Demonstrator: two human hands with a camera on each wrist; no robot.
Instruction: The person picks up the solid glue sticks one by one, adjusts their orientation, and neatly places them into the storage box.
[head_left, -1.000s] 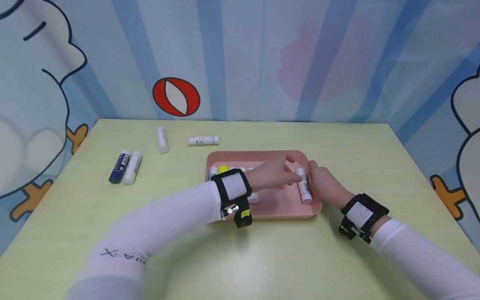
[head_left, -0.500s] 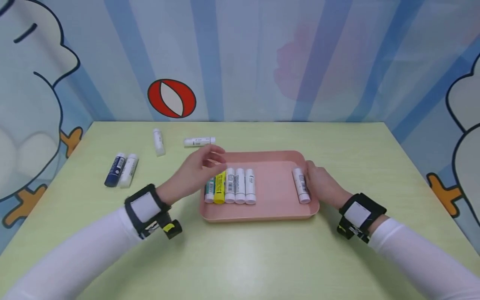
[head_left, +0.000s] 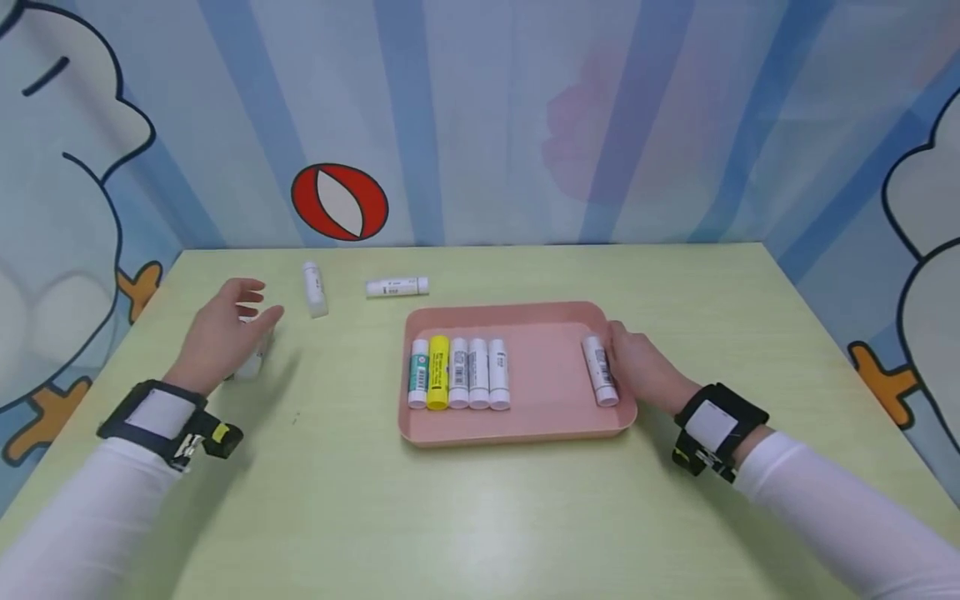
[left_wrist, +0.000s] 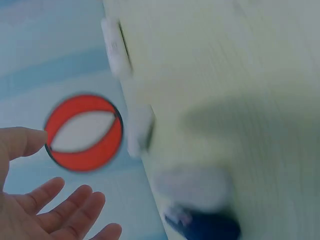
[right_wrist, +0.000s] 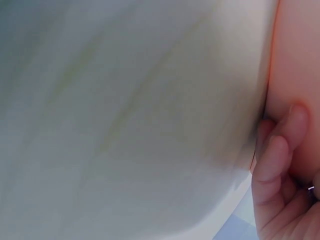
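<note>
**Right hand (head_left: 647, 367) holds the pink tray (head_left: 547, 375), left hand (head_left: 223, 337) is loose**

The pink tray sits flat on the pale green table (head_left: 480, 517), in front of the person and a bit to the right. The right hand is clamped on its right edge. In the right wrist view, the fingers are bent against the pink side.

The left hand is far from the tray, over on the left side of the table. Its fingers are apart, with a gap between them and the thumb, and the hand is empty. It hides part of a white tube (head_left: 253, 367) below it. The left wrist view is blurry, but it shows a dark blue tube (left_wrist: 212, 227) lying right beside that white one.

Six tubes are in the tray. On its left side, five lie close together in a neat row: a green and white tube (head_left: 418, 375), then a yellow tube (head_left: 438, 375), then three white ones. The sixth, a lone white tube (head_left: 600, 371), lies a little crooked near the right wall, close to the right hand.

Two more tubes are near the back of the table. The slanted tube (head_left: 315, 290) points away from the person, and the sideways tube (head_left: 397, 287) lies to the right of it. Behind the table, a red and white ball (head_left: 340, 202) is drawn on the blue striped wall (head_left: 480, 117).
</note>
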